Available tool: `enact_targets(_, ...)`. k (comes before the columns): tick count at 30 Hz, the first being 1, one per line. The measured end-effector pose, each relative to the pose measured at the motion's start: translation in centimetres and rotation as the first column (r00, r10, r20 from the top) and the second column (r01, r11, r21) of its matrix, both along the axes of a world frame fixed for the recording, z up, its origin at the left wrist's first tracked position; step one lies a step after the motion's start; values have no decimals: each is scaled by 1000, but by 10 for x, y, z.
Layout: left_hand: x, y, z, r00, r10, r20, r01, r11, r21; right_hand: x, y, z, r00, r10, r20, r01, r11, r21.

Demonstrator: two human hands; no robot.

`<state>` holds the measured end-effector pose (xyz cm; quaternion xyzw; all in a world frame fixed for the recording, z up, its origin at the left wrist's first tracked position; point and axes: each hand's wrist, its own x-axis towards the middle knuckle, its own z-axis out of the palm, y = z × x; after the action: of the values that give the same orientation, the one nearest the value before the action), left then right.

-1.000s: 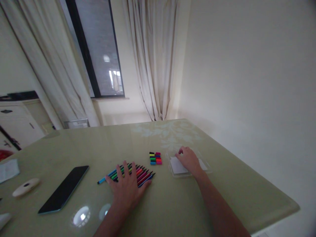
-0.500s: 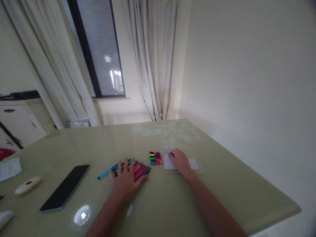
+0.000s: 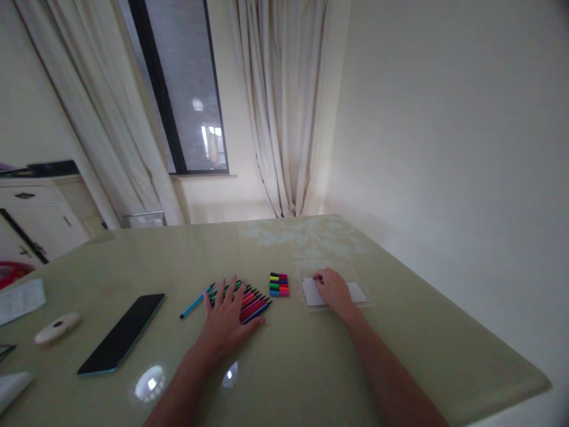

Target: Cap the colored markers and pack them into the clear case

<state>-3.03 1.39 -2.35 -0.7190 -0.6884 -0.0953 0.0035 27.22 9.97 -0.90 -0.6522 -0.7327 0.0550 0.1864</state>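
My left hand (image 3: 226,320) lies flat and spread on a row of coloured marker pens (image 3: 253,302) on the pale green table (image 3: 311,367). One blue pen (image 3: 194,303) sticks out to the left of the row. Just right of the pens is a small block of coloured pen caps (image 3: 280,284). My right hand (image 3: 331,289) rests, fingers curled, on a clear plastic case (image 3: 362,293) with a white insert, right of the caps.
A dark phone (image 3: 122,333) lies face up on the left. Further left are a white oval object (image 3: 57,328) and a folded white cloth (image 3: 20,299). The table's right edge (image 3: 511,356) runs close to the wall. Curtains and a window stand behind.
My left hand has pushed the pens closer together. The right hand has slid the clear case left, nearer the caps, then settled; the view has shifted slightly.
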Motion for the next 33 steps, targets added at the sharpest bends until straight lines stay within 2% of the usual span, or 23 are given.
enact_targets(3,-3,0,5,1000,6,9,-7,999,48,9,-1,5,995,-89,46,90,996,-14)
enact_targets(6,-15,2,11,981,192,13,-192,975,113,3,-5,10,991,-107,84,103,994,41)
enact_targets(9,-29,5,11,927,374,35,-375,919,123,-19,-10,12,997,44,57,-50,993,109)
enact_targets(11,-36,8,9,916,395,71,-400,912,89,-36,-14,12,984,172,36,-175,976,127)
enact_targets(14,-39,13,3,936,324,140,-335,940,63,-57,-19,8,957,286,48,-289,950,113)
enact_targets(17,-40,19,-4,944,262,198,-282,957,75,-63,-21,6,947,316,66,-320,944,80)
enact_targets(20,-39,19,-3,953,211,216,-246,957,152,-59,-22,6,956,281,81,-288,954,83)
enact_targets(22,-33,16,4,968,124,220,-172,960,219,-54,-23,7,961,258,96,-267,959,100)
enact_targets(24,-22,11,13,974,-27,224,-28,970,240,-51,-24,8,963,247,113,-259,960,108)
enact_targets(27,-2,2,23,954,-218,207,184,967,174,-51,-25,8,965,227,134,-242,964,108)
enact_targets(31,13,-4,18,944,-279,178,257,957,133,-53,-22,6,982,166,88,-177,975,137)
enact_targets(33,14,-4,13,935,-291,203,268,954,134,-52,-21,6,983,178,-40,-169,972,165)
